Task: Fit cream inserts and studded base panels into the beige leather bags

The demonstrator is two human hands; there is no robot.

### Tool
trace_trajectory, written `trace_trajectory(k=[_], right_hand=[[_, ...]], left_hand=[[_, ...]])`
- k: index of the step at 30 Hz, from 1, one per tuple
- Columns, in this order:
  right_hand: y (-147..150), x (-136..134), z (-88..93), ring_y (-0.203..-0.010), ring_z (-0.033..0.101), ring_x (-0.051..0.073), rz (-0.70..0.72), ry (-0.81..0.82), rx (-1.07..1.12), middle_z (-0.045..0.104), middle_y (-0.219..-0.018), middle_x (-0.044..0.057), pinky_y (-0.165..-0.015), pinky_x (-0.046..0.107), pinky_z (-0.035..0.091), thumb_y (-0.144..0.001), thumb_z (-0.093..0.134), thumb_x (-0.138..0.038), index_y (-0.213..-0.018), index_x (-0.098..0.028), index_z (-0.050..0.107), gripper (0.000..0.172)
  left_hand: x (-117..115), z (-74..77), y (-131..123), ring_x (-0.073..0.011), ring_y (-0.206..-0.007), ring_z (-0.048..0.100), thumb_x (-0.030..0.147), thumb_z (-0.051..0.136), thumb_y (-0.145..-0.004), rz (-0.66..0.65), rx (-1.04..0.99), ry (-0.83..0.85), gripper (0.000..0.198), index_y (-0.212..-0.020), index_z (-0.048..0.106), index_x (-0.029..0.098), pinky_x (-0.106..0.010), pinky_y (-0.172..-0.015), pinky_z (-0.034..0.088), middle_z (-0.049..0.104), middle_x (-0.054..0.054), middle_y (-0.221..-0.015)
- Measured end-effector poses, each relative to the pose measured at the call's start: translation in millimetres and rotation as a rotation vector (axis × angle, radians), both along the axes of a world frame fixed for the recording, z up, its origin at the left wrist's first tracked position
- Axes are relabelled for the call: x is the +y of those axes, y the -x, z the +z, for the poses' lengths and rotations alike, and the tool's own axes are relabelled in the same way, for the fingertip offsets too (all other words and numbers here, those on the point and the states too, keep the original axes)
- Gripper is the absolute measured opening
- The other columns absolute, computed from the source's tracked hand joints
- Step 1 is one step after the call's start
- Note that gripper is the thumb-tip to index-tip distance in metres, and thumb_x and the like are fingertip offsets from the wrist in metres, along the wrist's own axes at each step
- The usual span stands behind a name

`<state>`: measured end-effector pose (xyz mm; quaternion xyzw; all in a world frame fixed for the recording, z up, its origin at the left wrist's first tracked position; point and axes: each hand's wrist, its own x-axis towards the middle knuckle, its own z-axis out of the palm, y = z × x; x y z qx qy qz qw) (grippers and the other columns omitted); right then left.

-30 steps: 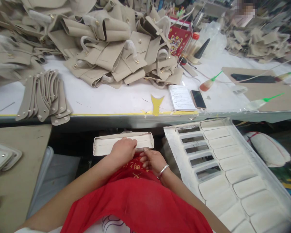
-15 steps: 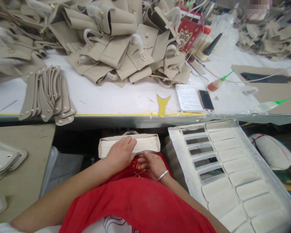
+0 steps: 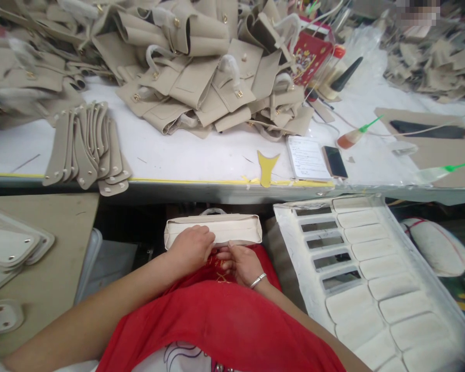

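In my lap lies a small beige handbag [image 3: 238, 230], its long white base facing up and a clear-wrapped handle [image 3: 213, 211] showing behind it. My left hand [image 3: 194, 247] rests over the base's left half, fingers curled closed round its near edge. At the middle of that same edge, my right hand [image 3: 242, 262] pinches the rim between thumb and forefinger, with the other fingers curled below. The exact grip of the left fingertips is hidden. A red apron [image 3: 232, 320] lies under the bag and both forearms.
Beige bags [image 3: 201, 88] are heaped on the white-covered table [image 3: 170, 160]. Several straps [image 3: 87, 144], a yellow template [image 3: 268, 168], a notepad [image 3: 307, 157] and a phone [image 3: 335, 161] lie near its edge. A slotted rack [image 3: 320, 225] of white pieces stands right; a board [image 3: 58, 274] is left.
The whole scene has shifted slightly to the right in view. Both hands stay at the bag's near edge, with hardly any visible movement.
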<state>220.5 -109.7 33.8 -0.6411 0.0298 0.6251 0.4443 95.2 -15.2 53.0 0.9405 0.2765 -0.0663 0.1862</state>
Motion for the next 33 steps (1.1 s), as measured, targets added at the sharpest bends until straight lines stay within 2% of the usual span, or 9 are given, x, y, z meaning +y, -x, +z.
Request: trace_trajectory(k=[7,10,13,17,20,23,30,33], right_hand=[[15,6,-2.0,-0.035,0.050,0.007,0.051,-0.010,-0.015,0.065,-0.059,0.003,-0.034,0.017,0.036,-0.081,0.055,-0.037,-0.074,-0.012,0.057,0.026],[21,9,-2.0,-0.036,0.051,0.007,0.072,-0.009,-0.006,0.065,-0.060,0.003,-0.034,0.016,0.036,-0.081,0.055,-0.040,-0.073,-0.013,0.058,0.028],[28,12,-1.0,-0.036,0.051,0.006,0.109,-0.002,0.007,0.066,-0.062,0.002,-0.034,0.016,0.036,-0.083,0.052,-0.041,-0.074,-0.014,0.058,0.029],[37,17,-1.8,-0.035,0.050,0.006,0.146,0.008,0.012,0.066,-0.064,0.002,-0.034,0.016,0.036,-0.088,0.042,-0.037,-0.074,-0.015,0.057,0.030],[42,20,-4.9,-0.035,0.051,0.006,0.127,0.030,0.015,0.066,-0.063,0.002,-0.034,0.016,0.036,-0.089,0.042,-0.036,-0.075,-0.014,0.057,0.030],[46,23,-7.2,-0.035,0.052,0.006,0.123,0.043,0.033,0.066,-0.062,0.002,-0.033,0.016,0.036,-0.087,0.046,-0.039,-0.078,-0.013,0.056,0.029],[61,30,-6.1,-0.035,0.051,0.007,0.165,0.060,0.008,0.066,-0.062,0.004,-0.033,0.017,0.036,-0.082,0.051,-0.046,-0.077,-0.012,0.055,0.034],[70,31,-11.9,-0.036,0.052,0.008,0.268,0.006,-0.079,0.066,-0.064,0.005,-0.033,0.018,0.037,-0.083,0.046,-0.049,-0.075,-0.014,0.055,0.036]], left_hand=[[0,0.6,0,-0.0230,-0.080,0.056,0.024,0.037,-0.086,0.054,0.025,0.020,0.023,-0.079,0.057,0.016,-0.034,-0.070,0.043,0.060,-0.010,-0.081],[3,2.1,1,-0.0234,-0.082,0.057,0.022,0.042,-0.083,0.097,0.032,0.065,0.015,-0.091,0.053,0.015,-0.033,-0.070,0.043,0.061,-0.010,-0.086],[7,5.2,4,-0.0230,-0.081,0.057,0.020,0.046,-0.080,0.088,0.030,0.116,0.017,-0.096,0.049,0.015,-0.032,-0.067,0.042,0.062,-0.010,-0.087],[14,9.7,14,-0.0200,-0.081,0.056,0.020,0.045,-0.081,0.047,0.012,0.158,0.013,-0.093,0.049,0.018,-0.029,-0.067,0.041,0.060,-0.006,-0.088],[21,11.5,30,-0.0210,-0.088,0.052,0.020,0.048,-0.080,0.048,0.001,0.031,0.010,-0.088,0.053,0.018,-0.031,-0.072,0.039,0.056,-0.007,-0.093],[28,11.3,48,-0.0233,-0.089,0.050,0.027,0.051,-0.080,0.038,0.018,-0.047,0.011,-0.079,0.058,0.018,-0.035,-0.072,0.036,0.056,-0.007,-0.090],[32,9.4,64,-0.0210,-0.088,0.049,0.023,0.048,-0.081,0.080,-0.016,0.008,0.016,-0.075,0.062,0.018,-0.035,-0.072,0.033,0.059,-0.006,-0.089],[31,8.6,65,-0.0210,-0.087,0.050,0.021,0.047,-0.081,0.102,-0.033,0.022,0.018,-0.073,0.063,0.017,-0.035,-0.072,0.033,0.059,-0.006,-0.089]])
